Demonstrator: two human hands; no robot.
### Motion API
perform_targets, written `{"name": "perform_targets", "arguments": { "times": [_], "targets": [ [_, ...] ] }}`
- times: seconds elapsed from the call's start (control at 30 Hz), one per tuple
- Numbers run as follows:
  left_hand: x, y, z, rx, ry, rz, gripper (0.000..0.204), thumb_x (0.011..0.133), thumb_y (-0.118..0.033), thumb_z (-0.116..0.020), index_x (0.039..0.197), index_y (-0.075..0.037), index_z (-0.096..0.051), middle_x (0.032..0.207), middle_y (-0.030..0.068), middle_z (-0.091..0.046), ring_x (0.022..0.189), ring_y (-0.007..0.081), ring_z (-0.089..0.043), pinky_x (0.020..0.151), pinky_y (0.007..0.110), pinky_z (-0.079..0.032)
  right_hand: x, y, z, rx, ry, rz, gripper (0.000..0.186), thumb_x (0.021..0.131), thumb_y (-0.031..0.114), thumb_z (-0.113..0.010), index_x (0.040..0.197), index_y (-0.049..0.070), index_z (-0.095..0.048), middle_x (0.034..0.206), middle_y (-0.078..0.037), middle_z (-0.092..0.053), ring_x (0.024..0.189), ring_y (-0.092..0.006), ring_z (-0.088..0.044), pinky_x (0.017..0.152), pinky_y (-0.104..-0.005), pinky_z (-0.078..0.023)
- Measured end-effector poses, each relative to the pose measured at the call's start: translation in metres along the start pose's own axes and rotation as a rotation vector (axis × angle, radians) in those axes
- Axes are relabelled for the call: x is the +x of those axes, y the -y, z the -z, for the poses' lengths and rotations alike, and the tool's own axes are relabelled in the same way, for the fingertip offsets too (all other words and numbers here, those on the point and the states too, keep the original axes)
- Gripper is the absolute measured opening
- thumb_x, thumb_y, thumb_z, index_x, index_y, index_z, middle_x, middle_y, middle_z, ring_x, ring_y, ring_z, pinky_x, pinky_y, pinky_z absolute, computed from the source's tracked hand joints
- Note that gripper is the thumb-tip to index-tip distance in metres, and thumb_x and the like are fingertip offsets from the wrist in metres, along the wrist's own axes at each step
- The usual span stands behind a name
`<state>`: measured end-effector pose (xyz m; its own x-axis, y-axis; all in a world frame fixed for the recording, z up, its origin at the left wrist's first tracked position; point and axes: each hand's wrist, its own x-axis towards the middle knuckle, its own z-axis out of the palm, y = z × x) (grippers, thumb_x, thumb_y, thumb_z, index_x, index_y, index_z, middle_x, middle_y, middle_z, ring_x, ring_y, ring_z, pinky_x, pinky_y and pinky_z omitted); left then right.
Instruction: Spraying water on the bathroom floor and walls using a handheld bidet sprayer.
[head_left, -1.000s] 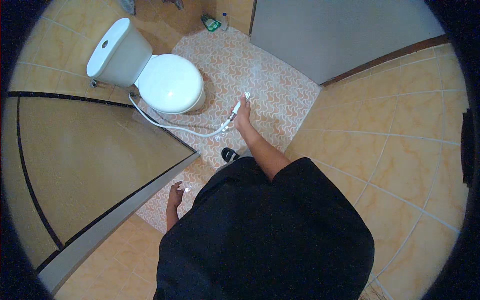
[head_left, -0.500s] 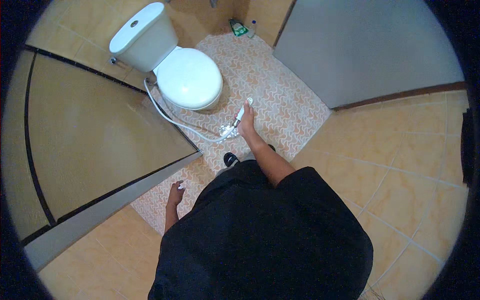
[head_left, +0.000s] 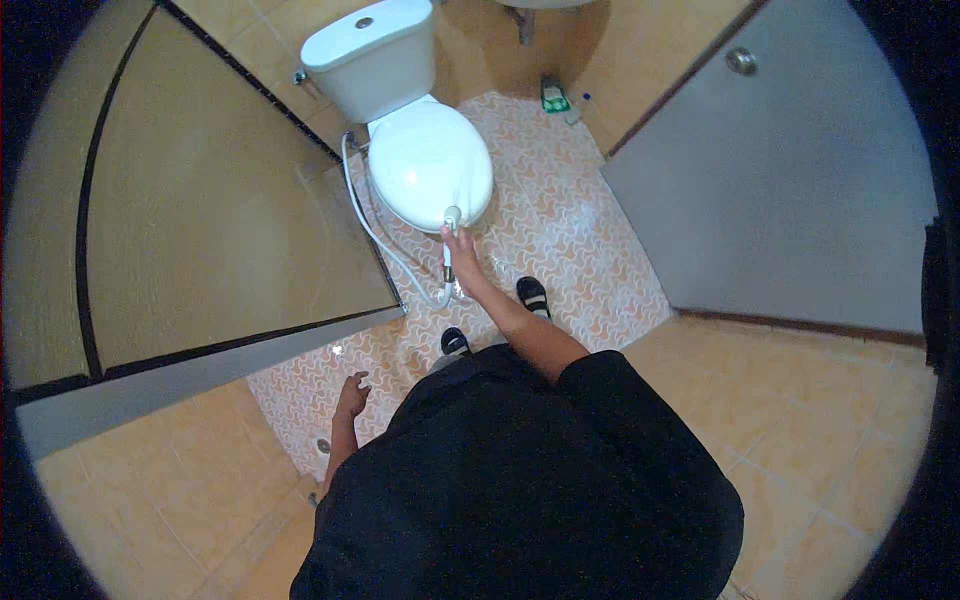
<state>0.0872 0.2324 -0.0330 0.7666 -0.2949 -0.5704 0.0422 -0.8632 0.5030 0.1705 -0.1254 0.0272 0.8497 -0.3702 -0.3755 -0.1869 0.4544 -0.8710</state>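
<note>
My right hand (head_left: 462, 262) is closed round a white bidet sprayer (head_left: 447, 252) with a metal fitting at its lower end. The spray head points at the front of the closed white toilet lid (head_left: 425, 160), where faint streaks show, perhaps water. From the sprayer a white hose (head_left: 385, 245) loops left and up to the wall beside the toilet. My left hand (head_left: 353, 395) hangs low at the left over the tiled floor, holding nothing, its fingers apart and slightly curled.
A brown panelled partition (head_left: 220, 230) stands on the left, a grey door (head_left: 780, 180) with a round knob on the right. A green pouch (head_left: 554, 95) and a clear bottle (head_left: 578, 108) stand by the far wall. The patterned floor (head_left: 580, 230) looks wet in patches.
My right hand has swung the sprayer from the floor right of the toilet to the lid's front edge. The view has turned, bringing the doorknob and both sandals into sight.
</note>
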Motion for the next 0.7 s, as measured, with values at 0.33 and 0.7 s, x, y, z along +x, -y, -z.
{"name": "perform_targets", "arguments": {
  "times": [0.33, 0.7],
  "targets": [
    [-0.039, -0.07, -0.086, -0.168, -0.192, 0.207, 0.038, 0.07, -0.01, -0.057, 0.106, -0.009, -0.045, 0.097, 0.0202, -0.046, 0.088, 0.0312, -0.048, 0.075, 0.037, -0.041, 0.033, 0.027, 0.019, -0.639, 0.561, 0.265, 0.046, 0.08, 0.033, -0.045, 0.111, 0.004, -0.03, 0.083, -0.015, -0.05, 0.063, -0.0203, -0.05, 0.054, -0.0296, -0.042],
    [-0.11, -0.125, -0.209, -0.458, -0.247, 0.453, 0.038, 0.07, -0.011, -0.058, 0.106, -0.01, -0.045, 0.094, 0.0201, -0.048, 0.082, 0.0285, -0.052, 0.069, 0.035, -0.044, 0.05, 0.103, 0.022, -0.569, 0.632, 0.402, 0.043, 0.081, 0.03, -0.045, 0.112, 0.002, -0.032, 0.084, -0.012, -0.048, 0.074, -0.0187, -0.047, 0.063, -0.0271, -0.036]
  ]
}}
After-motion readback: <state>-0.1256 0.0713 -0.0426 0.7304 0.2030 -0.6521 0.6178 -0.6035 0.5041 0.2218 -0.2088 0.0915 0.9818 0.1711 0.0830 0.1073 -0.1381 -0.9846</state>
